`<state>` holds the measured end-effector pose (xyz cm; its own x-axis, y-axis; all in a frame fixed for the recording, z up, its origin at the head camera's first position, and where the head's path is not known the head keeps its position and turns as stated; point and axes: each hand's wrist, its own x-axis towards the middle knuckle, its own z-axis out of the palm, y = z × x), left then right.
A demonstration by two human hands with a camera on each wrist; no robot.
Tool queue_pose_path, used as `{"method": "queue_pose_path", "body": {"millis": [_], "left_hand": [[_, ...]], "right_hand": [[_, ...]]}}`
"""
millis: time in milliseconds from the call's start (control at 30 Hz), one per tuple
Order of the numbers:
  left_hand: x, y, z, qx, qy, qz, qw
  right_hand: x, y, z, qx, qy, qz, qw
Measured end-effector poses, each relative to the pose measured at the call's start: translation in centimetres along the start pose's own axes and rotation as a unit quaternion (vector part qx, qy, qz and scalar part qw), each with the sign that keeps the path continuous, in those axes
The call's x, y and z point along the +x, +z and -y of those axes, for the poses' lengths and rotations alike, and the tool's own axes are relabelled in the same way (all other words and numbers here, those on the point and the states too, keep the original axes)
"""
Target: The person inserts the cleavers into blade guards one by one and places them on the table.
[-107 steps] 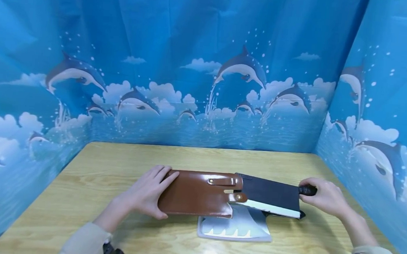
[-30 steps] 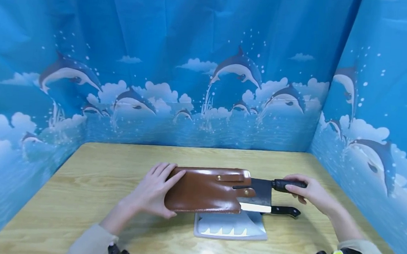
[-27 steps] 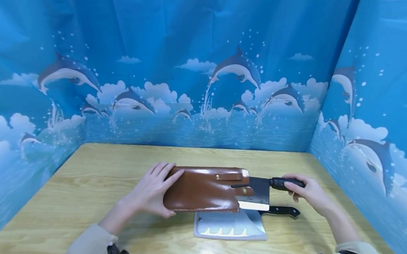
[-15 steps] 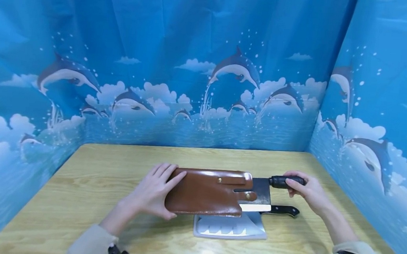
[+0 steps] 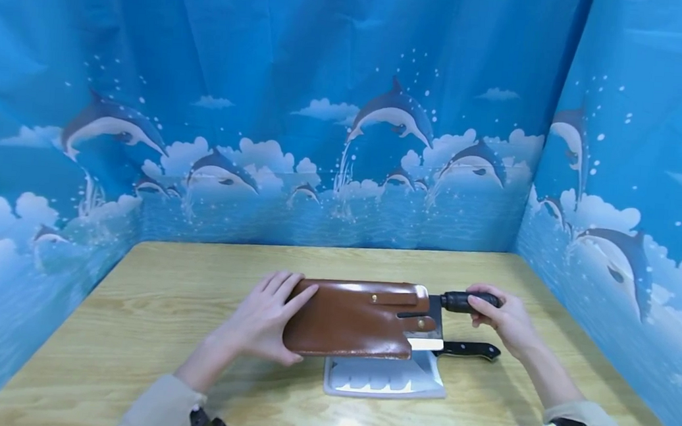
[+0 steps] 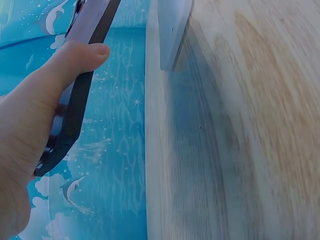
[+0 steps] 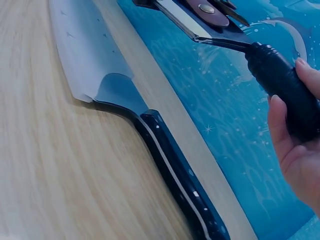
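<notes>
A brown leather sheath (image 5: 351,319) is held above the table by my left hand (image 5: 268,317), thumb at its near edge and fingers over its far edge. My right hand (image 5: 503,313) grips the black handle (image 5: 458,302) of a cleaver (image 5: 435,325). Most of the cleaver's blade is inside the sheath; only a strip by the handle shows. Two snap straps lie along the sheath's mouth. In the left wrist view the thumb (image 6: 82,55) presses on the sheath (image 6: 75,105). The right wrist view shows fingers around the cleaver handle (image 7: 285,90).
Under the sheath, a second knife lies on the wooden table (image 5: 193,282), its blade in a pale translucent cover (image 5: 385,379) and its black handle (image 5: 471,349) pointing right. A blue dolphin-print curtain (image 5: 301,104) stands behind the table and along its sides.
The cleaver has slid left, deeper into the sheath, as my right hand moved left with it. Its blade was largely exposed at first. The left hand and sheath have shifted slightly right.
</notes>
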<state>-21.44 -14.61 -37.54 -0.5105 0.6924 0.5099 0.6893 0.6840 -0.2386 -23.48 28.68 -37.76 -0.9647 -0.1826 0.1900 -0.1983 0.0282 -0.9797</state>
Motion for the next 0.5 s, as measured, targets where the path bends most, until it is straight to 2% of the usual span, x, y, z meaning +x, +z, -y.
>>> {"method": "queue_pose_path", "body": {"millis": [200, 500], "left_hand": [[0.43, 0.34, -0.4, -0.003, 0.004, 0.008, 1.0], [0.85, 0.61, -0.81, -0.013, -0.013, 0.028, 0.9994]], "right_hand": [[-0.28, 0.19, -0.11, 0.028, 0.01, -0.004, 0.9995], [0.13, 1.0, -0.34, 0.06, 0.02, -0.002, 0.998]]}}
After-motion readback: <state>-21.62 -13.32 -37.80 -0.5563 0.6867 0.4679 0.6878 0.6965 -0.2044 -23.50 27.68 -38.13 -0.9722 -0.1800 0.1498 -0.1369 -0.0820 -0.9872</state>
